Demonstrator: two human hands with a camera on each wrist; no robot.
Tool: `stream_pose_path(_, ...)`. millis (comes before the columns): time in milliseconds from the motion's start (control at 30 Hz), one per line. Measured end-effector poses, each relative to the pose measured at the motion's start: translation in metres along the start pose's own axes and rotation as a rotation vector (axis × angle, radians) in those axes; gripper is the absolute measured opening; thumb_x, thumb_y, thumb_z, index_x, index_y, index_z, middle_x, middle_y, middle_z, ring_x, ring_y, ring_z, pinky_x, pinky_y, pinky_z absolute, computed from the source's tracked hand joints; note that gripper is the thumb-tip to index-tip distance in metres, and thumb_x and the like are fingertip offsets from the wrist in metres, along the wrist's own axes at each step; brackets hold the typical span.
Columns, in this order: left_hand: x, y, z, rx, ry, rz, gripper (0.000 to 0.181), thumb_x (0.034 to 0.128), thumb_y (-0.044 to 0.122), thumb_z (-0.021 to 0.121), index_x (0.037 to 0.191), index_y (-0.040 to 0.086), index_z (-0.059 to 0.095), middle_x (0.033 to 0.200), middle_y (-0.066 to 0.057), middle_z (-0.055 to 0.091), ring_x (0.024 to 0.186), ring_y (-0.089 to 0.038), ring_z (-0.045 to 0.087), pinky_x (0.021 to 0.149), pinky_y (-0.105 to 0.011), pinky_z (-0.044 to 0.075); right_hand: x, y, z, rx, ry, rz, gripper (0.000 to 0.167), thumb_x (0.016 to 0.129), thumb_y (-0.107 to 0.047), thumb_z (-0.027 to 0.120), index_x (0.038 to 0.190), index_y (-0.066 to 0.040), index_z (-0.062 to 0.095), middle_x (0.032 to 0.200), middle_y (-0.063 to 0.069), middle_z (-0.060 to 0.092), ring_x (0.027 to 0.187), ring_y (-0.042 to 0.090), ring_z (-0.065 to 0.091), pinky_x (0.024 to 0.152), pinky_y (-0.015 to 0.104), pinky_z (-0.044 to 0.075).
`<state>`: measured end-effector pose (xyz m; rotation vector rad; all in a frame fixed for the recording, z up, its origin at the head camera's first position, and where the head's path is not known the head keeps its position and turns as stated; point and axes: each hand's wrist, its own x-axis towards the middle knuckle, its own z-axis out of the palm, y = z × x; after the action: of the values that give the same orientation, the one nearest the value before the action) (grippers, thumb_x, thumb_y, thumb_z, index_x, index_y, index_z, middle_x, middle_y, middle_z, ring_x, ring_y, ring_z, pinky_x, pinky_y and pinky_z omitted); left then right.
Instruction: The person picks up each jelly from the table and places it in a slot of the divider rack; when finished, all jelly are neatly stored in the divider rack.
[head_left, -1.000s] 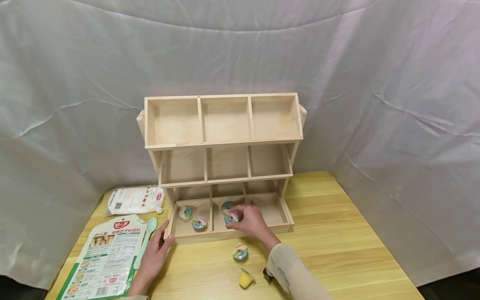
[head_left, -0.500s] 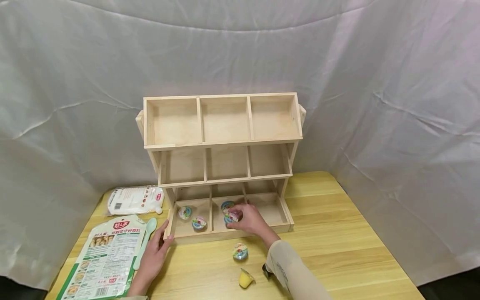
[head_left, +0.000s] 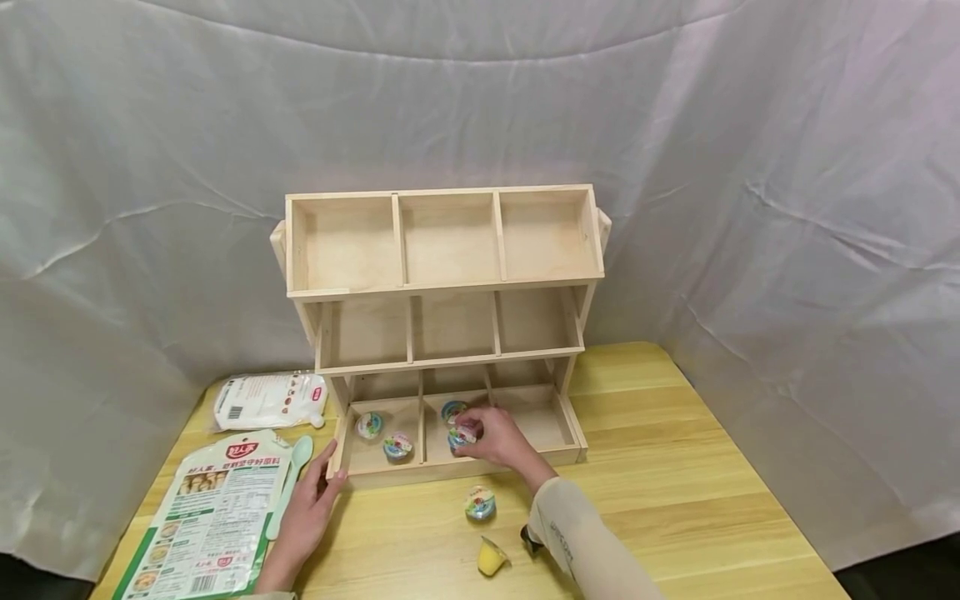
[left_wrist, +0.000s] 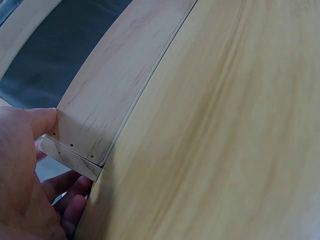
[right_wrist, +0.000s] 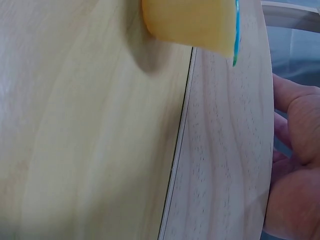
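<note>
A wooden rack (head_left: 447,287) of three tiers stands on the table. My left hand (head_left: 303,510) grips the front left corner of its lowest tier; in the left wrist view the thumb of that hand (left_wrist: 25,165) rests on the front board (left_wrist: 110,85) with fingers round the side. Over the lowest middle compartment, my right hand (head_left: 497,439) pinches a jelly cup (head_left: 461,437) beside another cup (head_left: 453,411). Two more cups (head_left: 369,425) (head_left: 397,447) lie in the lowest left compartment. In the right wrist view the front board (right_wrist: 220,150) hides what the right hand (right_wrist: 297,155) holds.
On the table (head_left: 675,500), in front of the rack, lie a jelly cup (head_left: 480,503) and a yellow cup (head_left: 491,557) on its side. At left are a green-and-white packet (head_left: 213,517), a pale green spoon (head_left: 291,483) and a white pouch (head_left: 270,400). Grey cloth (head_left: 450,100) hangs behind.
My right forearm has shifted very slightly left. The right hand stays at the cup in the middle compartment, and the left hand keeps its grip on the corner.
</note>
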<state>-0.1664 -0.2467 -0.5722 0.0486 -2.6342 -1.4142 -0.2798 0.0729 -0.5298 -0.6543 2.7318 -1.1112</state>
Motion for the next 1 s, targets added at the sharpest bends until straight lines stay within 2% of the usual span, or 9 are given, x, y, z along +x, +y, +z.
stream_pose_path(333,0.0,-0.001,0.0,-0.015,0.0,0.001,0.062,0.1104,0.03,0.051,0.163,0.005,0.03,0.161,-0.029,0.037,0.14,-0.043,0.048,0.097,-0.004,0.032,-0.001,-0.002,0.002,0.028,-0.005,0.009,0.05,0.077,-0.018,0.093,0.121,-0.007,0.073,0.109,0.007,0.073,0.092,0.018,0.068,0.078,0.03,0.057)
stream_pose_path(467,-0.001,0.0,0.001,-0.014,0.003,0.004,0.061,0.1103,0.03,0.051,0.162,0.005,0.031,0.16,-0.03,0.038,0.14,-0.044,0.048,0.096,-0.003,0.03,-0.003,-0.002,0.001,0.015,0.002,0.007,0.05,0.077,-0.02,0.093,0.121,-0.008,0.073,0.109,0.006,0.073,0.092,0.017,0.068,0.079,0.03,0.057)
stream_pose_path(633,-0.001,0.001,0.0,-0.013,0.004,0.004,0.061,0.1103,0.03,0.051,0.162,0.005,0.031,0.161,-0.029,0.038,0.14,-0.043,0.048,0.098,-0.006,0.032,-0.005,-0.003,0.0,0.002,0.014,-0.013,0.05,0.077,-0.022,0.093,0.121,-0.008,0.073,0.109,0.007,0.072,0.092,0.018,0.068,0.079,0.032,0.058)
stream_pose_path(833,-0.001,0.0,-0.001,0.01,0.005,-0.008,0.061,0.1104,0.032,0.051,0.162,0.006,0.031,0.159,-0.029,0.04,0.136,-0.041,0.051,0.103,-0.022,0.043,-0.006,-0.005,-0.002,0.002,0.021,-0.035,0.048,0.08,-0.023,0.091,0.122,-0.008,0.073,0.112,0.01,0.069,0.092,0.02,0.069,0.078,0.031,0.058)
stream_pose_path(933,0.0,-0.001,-0.001,0.007,0.007,-0.005,0.061,0.1104,0.031,0.051,0.162,0.006,0.031,0.158,-0.029,0.042,0.132,-0.039,0.054,0.101,-0.024,0.047,-0.009,-0.006,-0.006,0.014,0.022,-0.056,0.045,0.082,-0.02,0.089,0.122,-0.008,0.074,0.116,0.011,0.069,0.098,0.024,0.069,0.085,0.037,0.059)
stream_pose_path(1000,0.0,-0.002,0.0,0.0,0.007,0.001,0.061,0.1103,0.031,0.051,0.162,0.006,0.031,0.157,-0.029,0.043,0.131,-0.038,0.055,0.099,-0.023,0.047,-0.012,-0.006,-0.011,0.009,0.032,-0.07,0.041,0.083,-0.018,0.088,0.121,-0.01,0.074,0.122,0.012,0.07,0.106,0.029,0.068,0.095,0.046,0.056)
